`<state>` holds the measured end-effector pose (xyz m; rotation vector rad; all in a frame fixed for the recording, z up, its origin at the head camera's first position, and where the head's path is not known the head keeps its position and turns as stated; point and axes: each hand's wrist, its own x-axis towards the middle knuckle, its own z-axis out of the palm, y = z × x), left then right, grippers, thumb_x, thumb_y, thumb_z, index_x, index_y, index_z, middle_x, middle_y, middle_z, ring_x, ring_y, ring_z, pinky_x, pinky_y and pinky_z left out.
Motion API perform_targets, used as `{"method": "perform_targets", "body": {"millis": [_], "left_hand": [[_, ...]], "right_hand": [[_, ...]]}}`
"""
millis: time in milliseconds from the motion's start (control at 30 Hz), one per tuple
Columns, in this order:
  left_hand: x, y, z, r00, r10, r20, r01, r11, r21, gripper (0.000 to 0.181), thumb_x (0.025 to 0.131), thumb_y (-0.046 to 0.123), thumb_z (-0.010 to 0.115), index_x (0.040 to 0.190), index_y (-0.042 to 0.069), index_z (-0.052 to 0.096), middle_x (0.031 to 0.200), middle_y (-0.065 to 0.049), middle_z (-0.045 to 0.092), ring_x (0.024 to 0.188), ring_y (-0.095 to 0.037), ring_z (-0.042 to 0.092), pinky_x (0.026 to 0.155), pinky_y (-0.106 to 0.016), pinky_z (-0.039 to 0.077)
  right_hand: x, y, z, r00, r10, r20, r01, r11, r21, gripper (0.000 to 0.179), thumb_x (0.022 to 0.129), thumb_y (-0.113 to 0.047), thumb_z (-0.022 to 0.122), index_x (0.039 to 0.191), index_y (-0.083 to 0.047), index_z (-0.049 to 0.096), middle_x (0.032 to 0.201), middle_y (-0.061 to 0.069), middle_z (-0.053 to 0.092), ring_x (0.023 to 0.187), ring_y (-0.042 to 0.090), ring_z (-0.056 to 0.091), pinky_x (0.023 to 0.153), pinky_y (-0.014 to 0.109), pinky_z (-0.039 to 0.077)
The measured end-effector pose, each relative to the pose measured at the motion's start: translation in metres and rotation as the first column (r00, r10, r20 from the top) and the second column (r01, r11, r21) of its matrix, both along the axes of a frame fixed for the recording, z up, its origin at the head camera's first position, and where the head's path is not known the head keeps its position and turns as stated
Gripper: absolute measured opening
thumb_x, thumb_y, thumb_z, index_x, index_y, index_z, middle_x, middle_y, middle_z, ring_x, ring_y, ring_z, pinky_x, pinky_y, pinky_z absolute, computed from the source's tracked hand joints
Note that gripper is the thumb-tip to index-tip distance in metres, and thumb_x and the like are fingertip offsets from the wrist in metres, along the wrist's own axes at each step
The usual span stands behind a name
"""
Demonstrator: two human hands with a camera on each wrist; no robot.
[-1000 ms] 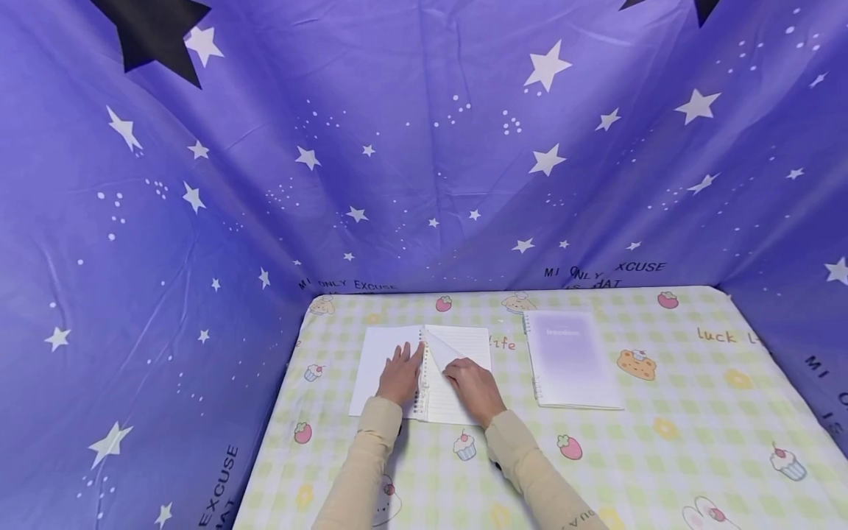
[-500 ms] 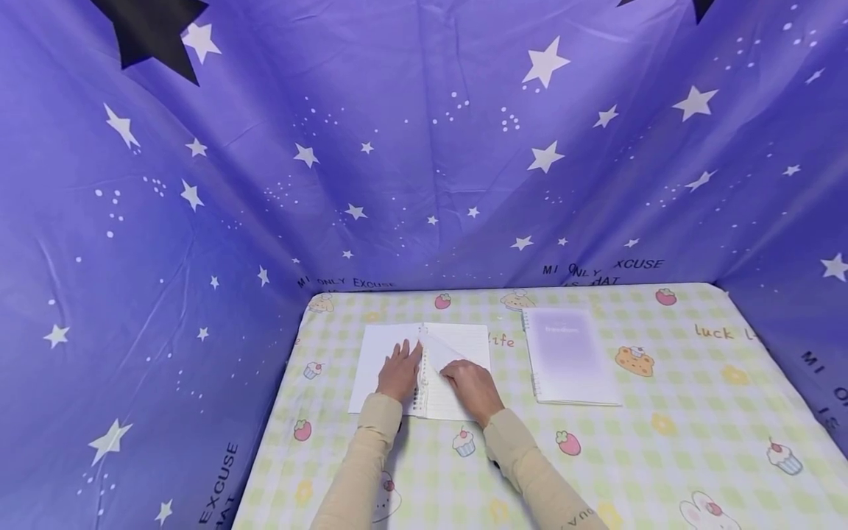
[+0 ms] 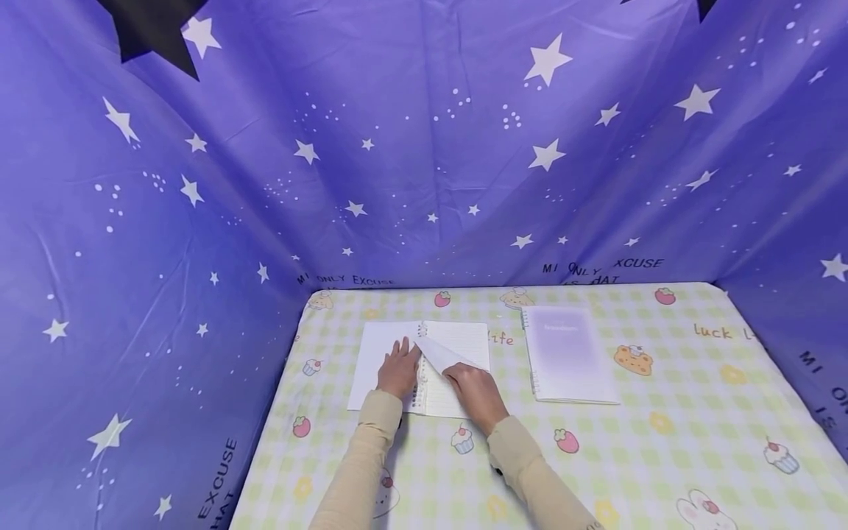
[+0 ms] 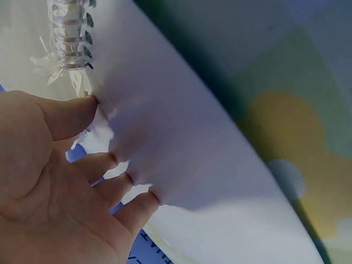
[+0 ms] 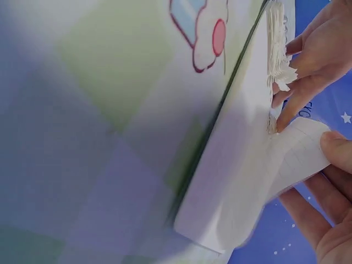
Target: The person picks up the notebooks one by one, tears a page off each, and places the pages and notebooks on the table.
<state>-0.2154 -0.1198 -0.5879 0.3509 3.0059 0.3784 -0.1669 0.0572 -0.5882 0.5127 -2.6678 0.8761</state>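
Observation:
A spiral notebook [image 3: 371, 353] lies spread on the table, plain white on the left and lined on the right. My left hand [image 3: 399, 372] rests on its left side beside the ring binding [image 3: 422, 383], fingers extended; the left wrist view shows these fingertips [image 4: 140, 206] against the paper. My right hand [image 3: 478, 394] pinches a sheet [image 3: 447, 355] over the lined pages, thumb on one face and fingers behind in the right wrist view. The sheet slants away from the binding at its top. Ragged paper bits [image 5: 283, 74] stick out along the binding.
A second spiral notebook [image 3: 570, 361] with a pale purple cover lies closed to the right. A checked cloth [image 3: 662, 471] with cupcake and strawberry prints covers the table. Purple starry curtains [image 3: 424, 184] hang behind and at both sides.
The pinched sheet's upper end has shifted left toward my left fingertips, and its slanting edge now reaches farther right over the lined page. My right hand has moved slightly; the left stays in place.

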Motion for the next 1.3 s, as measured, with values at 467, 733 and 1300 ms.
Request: {"method": "perform_targets", "body": {"millis": [467, 733, 1300], "left_hand": [[0.002, 0.002, 0.0, 1.0, 0.006, 0.009, -0.006, 1.0, -0.004, 0.036, 0.1, 0.012, 0.053, 0.134, 0.003, 0.059, 0.152, -0.021, 0.043, 0.142, -0.04, 0.038, 0.112, -0.058, 0.038], [-0.001, 0.004, -0.001, 0.999, 0.012, 0.05, -0.009, 0.998, -0.059, 0.042, 0.101, 0.012, 0.047, 0.14, -0.001, 0.053, 0.155, -0.018, 0.04, 0.145, -0.036, 0.035, 0.114, -0.055, 0.037], [0.001, 0.001, -0.003, 1.0, 0.009, 0.006, -0.009, 1.0, -0.02, 0.045, 0.102, 0.017, 0.048, 0.145, 0.003, 0.05, 0.153, -0.02, 0.043, 0.143, -0.038, 0.037, 0.113, -0.057, 0.037]], "right_hand": [[0.007, 0.004, 0.0, 0.999, 0.037, -0.013, -0.038, 0.999, -0.007, 0.008, 0.09, -0.01, 0.07, 0.093, -0.012, 0.078, 0.094, 0.0, 0.076, 0.091, 0.019, 0.073, 0.082, 0.035, 0.059], [0.014, 0.002, 0.001, 0.996, 0.082, -0.021, -0.082, 0.997, 0.014, 0.006, 0.089, -0.012, 0.072, 0.091, -0.012, 0.077, 0.089, -0.001, 0.075, 0.084, 0.016, 0.072, 0.078, 0.033, 0.059], [0.007, 0.008, 0.004, 0.989, 0.134, 0.054, -0.133, 0.991, -0.028, 0.017, 0.103, -0.016, 0.052, 0.11, -0.008, 0.065, 0.115, 0.008, 0.07, 0.115, 0.027, 0.064, 0.107, 0.047, 0.046]]}}
